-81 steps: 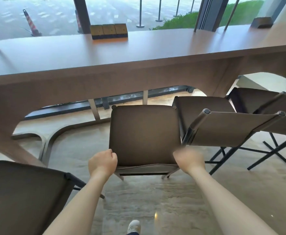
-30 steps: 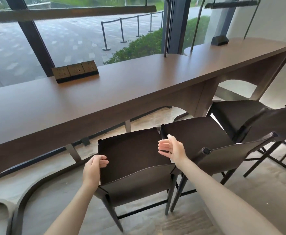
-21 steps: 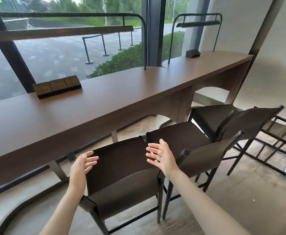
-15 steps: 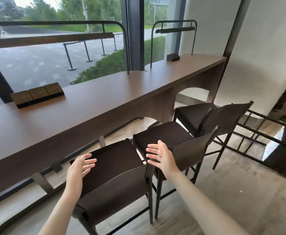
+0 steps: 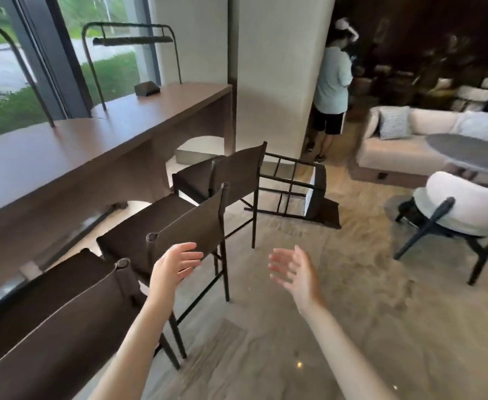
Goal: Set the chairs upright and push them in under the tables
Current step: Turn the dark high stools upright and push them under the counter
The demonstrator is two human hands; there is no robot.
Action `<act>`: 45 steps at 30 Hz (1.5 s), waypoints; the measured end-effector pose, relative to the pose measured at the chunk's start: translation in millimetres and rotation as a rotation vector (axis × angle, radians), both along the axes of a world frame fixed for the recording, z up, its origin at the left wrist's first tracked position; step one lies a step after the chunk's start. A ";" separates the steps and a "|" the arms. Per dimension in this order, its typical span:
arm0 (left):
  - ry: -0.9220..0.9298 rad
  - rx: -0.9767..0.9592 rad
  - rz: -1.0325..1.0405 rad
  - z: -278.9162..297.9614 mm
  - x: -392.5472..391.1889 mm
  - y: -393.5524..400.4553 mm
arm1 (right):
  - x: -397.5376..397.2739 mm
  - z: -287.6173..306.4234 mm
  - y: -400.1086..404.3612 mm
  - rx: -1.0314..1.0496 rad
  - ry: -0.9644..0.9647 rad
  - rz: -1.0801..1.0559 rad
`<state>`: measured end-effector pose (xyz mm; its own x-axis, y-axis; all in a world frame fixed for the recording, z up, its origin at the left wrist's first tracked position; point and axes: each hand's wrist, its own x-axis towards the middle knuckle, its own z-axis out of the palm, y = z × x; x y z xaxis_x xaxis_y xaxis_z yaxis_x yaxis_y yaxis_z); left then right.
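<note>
Three dark brown high chairs stand upright in a row along the long wooden counter table (image 5: 72,145): the nearest chair (image 5: 49,327) at lower left, a middle chair (image 5: 185,223), and a far chair (image 5: 237,171). Beyond them a fourth dark chair (image 5: 303,194) lies tipped on its side on the floor by the white pillar. My left hand (image 5: 173,267) hovers open beside the middle chair's backrest, touching nothing. Over bare floor, my right hand (image 5: 294,272) is open and empty.
A white pillar (image 5: 277,82) stands behind the fallen chair. A person (image 5: 330,82) stands past it. To the right are a white armchair (image 5: 462,209), a round grey table (image 5: 473,151) and a cream sofa (image 5: 404,145). Desk lamps (image 5: 133,41) rise from the counter.
My hands have let go of the nearest chair, now upright at the counter, and opened. My view has swung right, showing the fallen chair, the pillar and the lounge.
</note>
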<state>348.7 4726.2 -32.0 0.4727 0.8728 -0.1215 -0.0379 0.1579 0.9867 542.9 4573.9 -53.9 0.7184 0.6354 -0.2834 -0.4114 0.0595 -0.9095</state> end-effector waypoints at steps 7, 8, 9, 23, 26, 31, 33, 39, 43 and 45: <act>0.007 -0.043 -0.113 -13.5 51.8 -83.9 | 34.4 -12.6 -115.4 -0.009 0.068 -0.199; 0.006 -0.044 -0.120 -15.1 53.9 -91.6 | 35.6 -13.4 -124.6 -0.009 0.074 -0.205; 0.011 -0.049 -0.120 -15.2 56.2 -98.4 | 36.3 -13.6 -132.1 -0.007 0.078 -0.207; 0.045 -0.119 -0.107 -30.6 81.5 -168.0 | 57.9 -20.3 -202.1 0.025 0.120 -0.250; 0.064 -0.136 -0.112 -36.5 92.2 -164.2 | 67.8 -26.0 -203.4 0.021 0.148 -0.265; 0.086 -0.131 -0.129 -46.2 124.8 -142.1 | 96.6 -37.0 -187.8 0.021 0.182 -0.291; 0.103 -0.132 -0.155 -52.5 144.5 -127.8 | 113.1 -42.2 -175.4 0.016 0.188 -0.310; 0.112 -0.166 -0.202 -63.1 217.4 -68.1 | 173.6 -55.3 -124.3 0.001 0.174 -0.361; 0.125 -0.171 -0.246 -59.1 274.1 -15.8 | 222.0 -53.1 -83.4 0.001 0.155 -0.412; 0.119 -0.162 -0.271 -53.1 297.5 5.3 | 240.8 -49.8 -64.9 0.010 0.153 -0.438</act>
<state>646.2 4731.5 -85.1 0.6592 0.6821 -0.3165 0.1409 0.3014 0.9430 783.7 4509.1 -103.7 0.8702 0.2849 -0.4020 -0.4747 0.2662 -0.8389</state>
